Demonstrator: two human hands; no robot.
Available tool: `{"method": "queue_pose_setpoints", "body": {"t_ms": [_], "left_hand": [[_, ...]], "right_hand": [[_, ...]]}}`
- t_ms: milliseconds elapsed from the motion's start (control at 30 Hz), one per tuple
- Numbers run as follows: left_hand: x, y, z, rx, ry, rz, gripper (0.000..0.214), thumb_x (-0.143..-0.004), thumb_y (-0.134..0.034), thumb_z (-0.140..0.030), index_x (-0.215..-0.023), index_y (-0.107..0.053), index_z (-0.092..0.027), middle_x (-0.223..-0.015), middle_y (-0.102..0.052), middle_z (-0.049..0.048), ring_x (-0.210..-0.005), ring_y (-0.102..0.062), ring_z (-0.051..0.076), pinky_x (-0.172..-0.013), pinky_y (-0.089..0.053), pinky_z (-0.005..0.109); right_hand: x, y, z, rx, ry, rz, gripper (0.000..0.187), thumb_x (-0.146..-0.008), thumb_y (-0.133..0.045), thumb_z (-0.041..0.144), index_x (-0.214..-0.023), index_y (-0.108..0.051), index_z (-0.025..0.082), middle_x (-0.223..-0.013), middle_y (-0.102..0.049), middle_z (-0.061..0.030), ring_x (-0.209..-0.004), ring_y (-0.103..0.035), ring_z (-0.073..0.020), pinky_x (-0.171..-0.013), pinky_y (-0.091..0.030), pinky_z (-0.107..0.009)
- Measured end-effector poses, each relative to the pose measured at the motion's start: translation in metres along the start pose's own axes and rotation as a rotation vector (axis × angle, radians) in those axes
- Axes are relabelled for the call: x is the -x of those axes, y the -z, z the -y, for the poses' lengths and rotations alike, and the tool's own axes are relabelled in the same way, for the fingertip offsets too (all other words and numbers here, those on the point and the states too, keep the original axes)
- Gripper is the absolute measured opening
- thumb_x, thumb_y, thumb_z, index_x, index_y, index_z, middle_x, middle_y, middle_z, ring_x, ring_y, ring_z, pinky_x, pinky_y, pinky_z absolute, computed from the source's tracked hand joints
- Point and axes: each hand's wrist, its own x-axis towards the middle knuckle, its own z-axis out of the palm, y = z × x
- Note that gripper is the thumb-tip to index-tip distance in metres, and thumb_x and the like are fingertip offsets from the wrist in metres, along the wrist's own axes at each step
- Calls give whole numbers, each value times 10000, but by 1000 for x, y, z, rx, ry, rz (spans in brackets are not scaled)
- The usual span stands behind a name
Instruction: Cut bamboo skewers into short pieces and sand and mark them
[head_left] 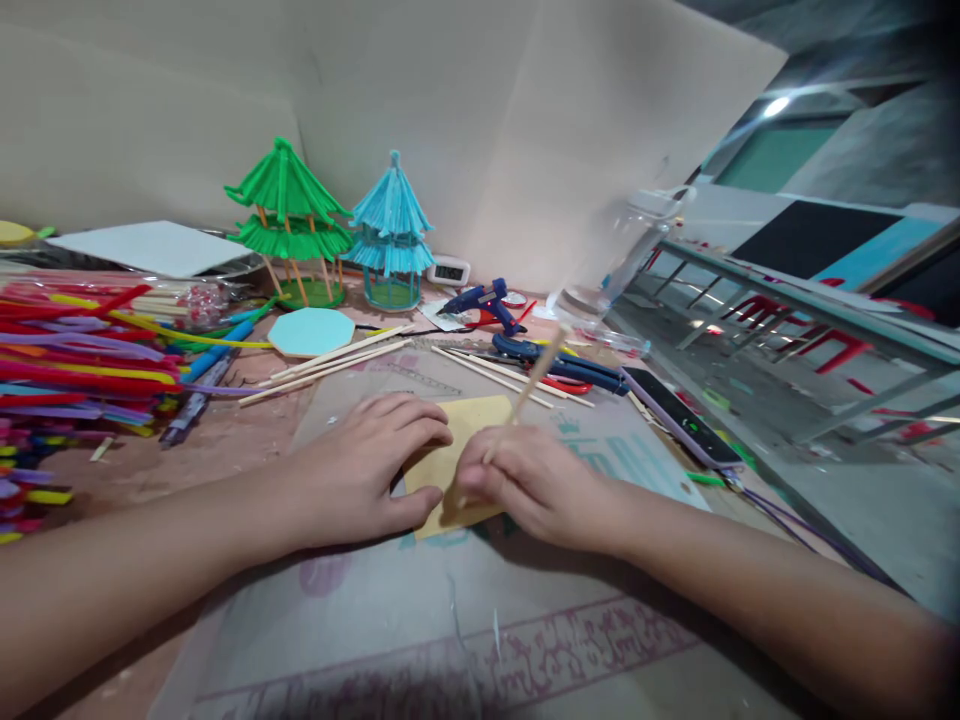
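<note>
A yellow square sheet (480, 412) lies on a printed plastic covering in front of me. My left hand (386, 465) rests at the sheet's left side, thumb and fingers apart. My right hand (536, 485) is closed around a thin wooden stick (546, 375) above the right half of the sheet. The stick leans, its upper end pointing up and right and slightly blurred. Its lower end is hidden by my right fingers, so I cannot tell whether it touches the sheet.
Loose sticks (337, 360), pliers (555, 365), a blue glue gun (484, 300) and a phone (679, 415) lie beyond my hands. A green pavilion model (289, 235) and a blue one (391, 235) stand behind a light-blue octagon (311, 331). Colourful pipe cleaners (82, 370) fill the left.
</note>
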Motion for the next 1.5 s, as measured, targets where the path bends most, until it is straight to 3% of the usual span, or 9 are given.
{"method": "queue_pose_setpoints", "body": {"t_ms": [333,467,600,733,867,1000,1100,1233,1500], "left_hand": [[0,1,-1,0,29,8,444,-852,-638,-379,-1259,-601,-205,-1322,-601,98,-1292,-479,314,-1106,-389,508],[-1,1,-1,13,15,8,424,-851,-640,-358,-1249,-604,-217,-1329,-600,96,-1304,-480,311,-1116,-385,500],[-1,0,-1,19,27,-3,442,-845,-641,-369,-1254,-602,-208,-1323,-603,107,-1276,-499,317,-1097,-403,510],[0,-1,-1,25,30,0,414,-841,-644,-359,-1230,-615,-220,-1347,-591,101,-1290,-491,310,-1108,-396,501],[0,-1,-1,19,55,1,448,-833,-651,-371,-1248,-607,-206,-1351,-584,106,-1290,-489,316,-1108,-396,511],[0,0,0,33,45,8,441,-837,-656,-359,-1249,-606,-213,-1356,-588,98,-1297,-486,308,-1115,-393,506],[0,0,-1,32,51,-4,426,-829,-658,-356,-1226,-620,-209,-1336,-598,107,-1274,-502,322,-1092,-410,525],[0,0,-1,39,34,-6,423,-837,-654,-350,-1238,-611,-221,-1349,-593,107,-1292,-494,308,-1106,-405,505],[0,0,-1,34,26,-17,421,-838,-657,-347,-1240,-611,-230,-1350,-596,102,-1287,-499,313,-1097,-412,506]], "right_hand": [[1,0,-5,102,-36,-77,326,-1036,-367,290,-830,-602,197,-819,-718,-51,-717,-641,-158,-717,-481,-282],[3,0,-2,46,35,-1,305,-1028,-372,260,-845,-607,194,-812,-709,-52,-752,-649,-162,-748,-493,-282],[3,0,-3,86,5,-87,317,-1031,-375,275,-825,-601,191,-810,-706,-59,-721,-636,-161,-704,-480,-278],[2,0,-4,60,32,-3,334,-1033,-361,271,-824,-608,190,-801,-702,-55,-738,-641,-159,-731,-489,-278],[1,1,-4,99,11,-72,344,-1039,-364,307,-822,-606,194,-807,-706,-60,-738,-640,-171,-721,-488,-291],[2,1,-4,70,41,-14,337,-1041,-361,274,-821,-602,190,-798,-702,-59,-743,-643,-167,-748,-490,-288],[2,0,-4,72,5,-87,312,-1040,-384,289,-842,-605,190,-825,-716,-62,-737,-647,-167,-720,-484,-282],[3,-1,-4,34,21,-15,320,-1038,-384,283,-823,-602,189,-812,-712,-62,-755,-652,-168,-750,-495,-287],[4,-1,-3,47,41,-19,333,-1041,-368,294,-824,-599,193,-801,-702,-60,-752,-644,-168,-744,-491,-285]]}}
